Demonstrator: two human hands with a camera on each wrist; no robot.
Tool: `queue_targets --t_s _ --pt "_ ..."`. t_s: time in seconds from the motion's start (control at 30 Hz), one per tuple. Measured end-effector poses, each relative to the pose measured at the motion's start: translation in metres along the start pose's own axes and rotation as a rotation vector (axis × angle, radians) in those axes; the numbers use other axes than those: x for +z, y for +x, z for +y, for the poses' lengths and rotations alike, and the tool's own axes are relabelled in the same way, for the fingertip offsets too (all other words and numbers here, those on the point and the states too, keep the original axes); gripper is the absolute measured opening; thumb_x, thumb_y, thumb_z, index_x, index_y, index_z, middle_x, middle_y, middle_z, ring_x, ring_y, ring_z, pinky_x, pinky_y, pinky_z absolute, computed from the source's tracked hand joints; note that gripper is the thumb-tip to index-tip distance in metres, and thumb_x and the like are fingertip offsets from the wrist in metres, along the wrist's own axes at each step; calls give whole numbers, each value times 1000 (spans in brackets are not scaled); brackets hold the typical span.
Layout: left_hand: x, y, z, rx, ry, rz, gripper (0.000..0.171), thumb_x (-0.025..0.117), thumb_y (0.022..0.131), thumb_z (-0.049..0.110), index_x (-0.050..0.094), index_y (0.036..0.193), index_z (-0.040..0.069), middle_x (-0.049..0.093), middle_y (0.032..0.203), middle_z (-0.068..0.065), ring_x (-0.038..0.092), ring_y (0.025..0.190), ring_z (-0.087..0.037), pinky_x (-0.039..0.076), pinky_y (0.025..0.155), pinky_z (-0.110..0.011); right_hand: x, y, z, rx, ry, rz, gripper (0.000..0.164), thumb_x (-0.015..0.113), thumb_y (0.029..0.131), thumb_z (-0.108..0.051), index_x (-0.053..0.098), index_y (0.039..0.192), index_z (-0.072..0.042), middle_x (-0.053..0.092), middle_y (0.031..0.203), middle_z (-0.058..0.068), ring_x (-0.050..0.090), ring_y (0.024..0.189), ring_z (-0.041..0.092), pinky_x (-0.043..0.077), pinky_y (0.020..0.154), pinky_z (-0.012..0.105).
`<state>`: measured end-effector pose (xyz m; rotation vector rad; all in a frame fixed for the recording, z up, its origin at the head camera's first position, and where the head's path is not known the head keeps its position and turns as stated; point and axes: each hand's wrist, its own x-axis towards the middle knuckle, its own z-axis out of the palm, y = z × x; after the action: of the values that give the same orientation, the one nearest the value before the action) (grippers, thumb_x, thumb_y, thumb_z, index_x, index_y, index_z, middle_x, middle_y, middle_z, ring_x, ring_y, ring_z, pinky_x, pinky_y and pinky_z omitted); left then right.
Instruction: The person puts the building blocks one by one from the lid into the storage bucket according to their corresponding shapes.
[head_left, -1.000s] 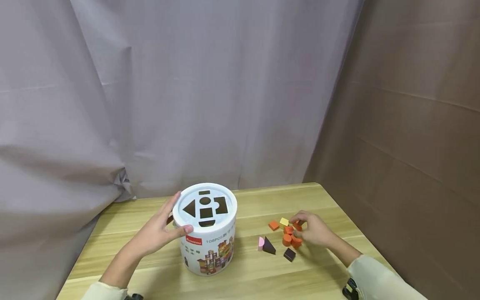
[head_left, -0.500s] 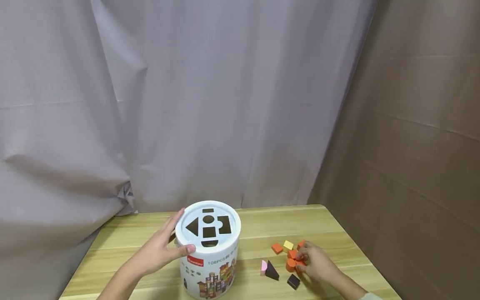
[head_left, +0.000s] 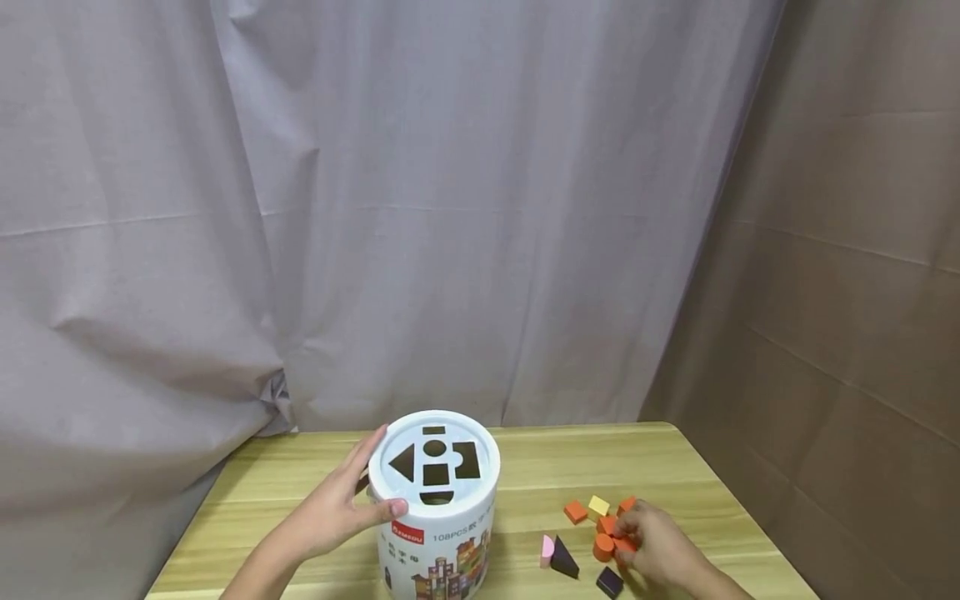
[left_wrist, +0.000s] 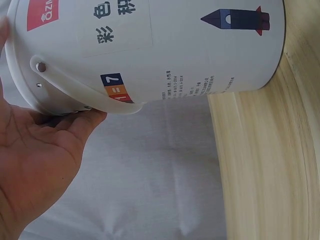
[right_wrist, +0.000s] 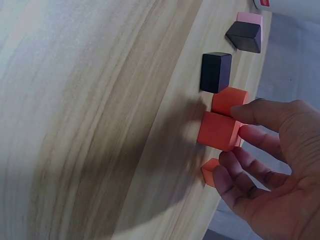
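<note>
My left hand (head_left: 330, 512) grips the upper left side of a white toy-block bucket (left_wrist: 175, 45), its thumb over the front rim. The bucket's lid (head_left: 474, 493) has cut-out holes, including a triangle, circle and square. To the right, my right hand (head_left: 660, 546) reaches into a small cluster of blocks. In the right wrist view, its thumb and index finger pinch an orange block (right_wrist: 215, 131) on the table. An orange cylinder (right_wrist: 230, 100) lies against that block, and another orange block (right_wrist: 209, 172) sits below the curled fingers.
A yellow block (head_left: 598, 507) and an orange block (head_left: 575, 512) lie behind the cluster. Nearer the bucket are a pink half-round block (head_left: 547, 552) and a dark triangular block (head_left: 564, 560). A dark square block (head_left: 610, 582) is in front. Grey curtains (head_left: 420, 250) hang behind the table.
The head view has tilted up and shifted, so everything sits lower and further right in it. My right hand has closed in on the orange blocks; my left hand keeps its hold on the bucket.
</note>
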<state>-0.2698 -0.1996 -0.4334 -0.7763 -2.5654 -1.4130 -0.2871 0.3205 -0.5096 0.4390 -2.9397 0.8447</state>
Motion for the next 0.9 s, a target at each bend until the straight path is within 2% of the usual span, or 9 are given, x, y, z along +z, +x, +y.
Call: queue_targets --t_s 0.23,0.4,0.57,0.73,0.9 --pt "-3 -1 -3 -3 1 19 115 91 94 38 17 178 12 24 181 -26 40 160 -53 43 126 -68 -1 3 -1 -57 -3 -16 26 94 81 -1 74 94 -11 67 95 1 52 78 6 46 62 18" --pt "-2 1 -2 3 -10 13 116 91 93 38 17 178 11 24 181 -27 40 160 -54 42 127 -69 -5 -1 -3 -56 -46 19 29 97 79 -5 75 96 -13 66 96 0 55 82 6 50 67 19" --pt "-1 1 -1 4 -3 4 116 91 94 37 16 178 11 22 181 -29 39 159 -57 43 126 -71 -10 -6 -10 -53 -49 51 27 93 77 -6 78 98 -12 60 93 0 52 79 8 47 65 19" --pt "-3 1 0 -15 8 -5 117 91 93 39 16 179 13 22 181 -28 41 159 -56 43 126 -71 -15 -6 -13 -33 -23 61 23 91 82 -9 80 102 -8 57 95 1 49 77 6 45 63 18" --pt "-3 2 -2 -20 19 -14 118 92 92 40 15 179 12 21 182 -28 40 160 -55 44 126 -71 -16 -5 -15 -121 -30 110 16 92 86 -12 81 98 -10 55 93 0 50 76 2 48 62 18"
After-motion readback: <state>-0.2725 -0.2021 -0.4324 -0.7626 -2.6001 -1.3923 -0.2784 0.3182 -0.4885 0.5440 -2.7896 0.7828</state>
